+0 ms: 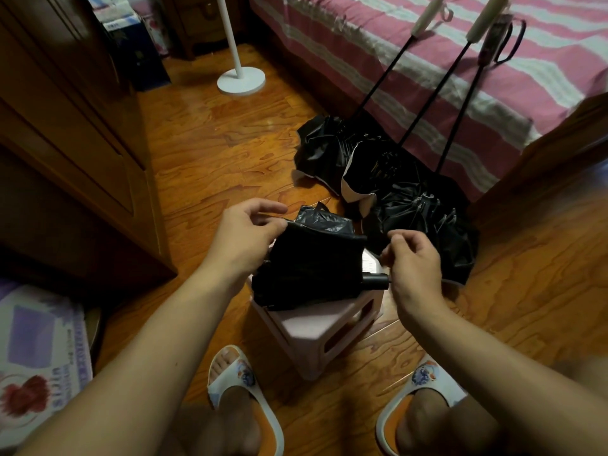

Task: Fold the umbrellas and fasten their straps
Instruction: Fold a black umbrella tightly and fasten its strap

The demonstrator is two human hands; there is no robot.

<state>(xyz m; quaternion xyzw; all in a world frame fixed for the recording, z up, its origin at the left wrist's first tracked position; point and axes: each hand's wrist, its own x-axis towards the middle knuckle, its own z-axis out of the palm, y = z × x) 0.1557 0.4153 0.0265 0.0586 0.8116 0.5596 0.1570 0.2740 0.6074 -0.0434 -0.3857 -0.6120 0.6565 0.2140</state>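
**One umbrella half-folded, three still to go**

The left hand (245,236) pinches the canopy of a collapsed black fabric umbrella (312,264) lying across a pale pink plastic stool (316,327); the right hand (413,258) pinches something small near its handle end, perhaps the strap. Three unfolded black umbrellas (388,179) crowd the wooden floor (210,139) by the striped bed (427,60).

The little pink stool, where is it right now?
In the head view the pink stool stands on the wooden floor at centre, just ahead of the person's slippers, with the folded black umbrella lying on top between both hands.
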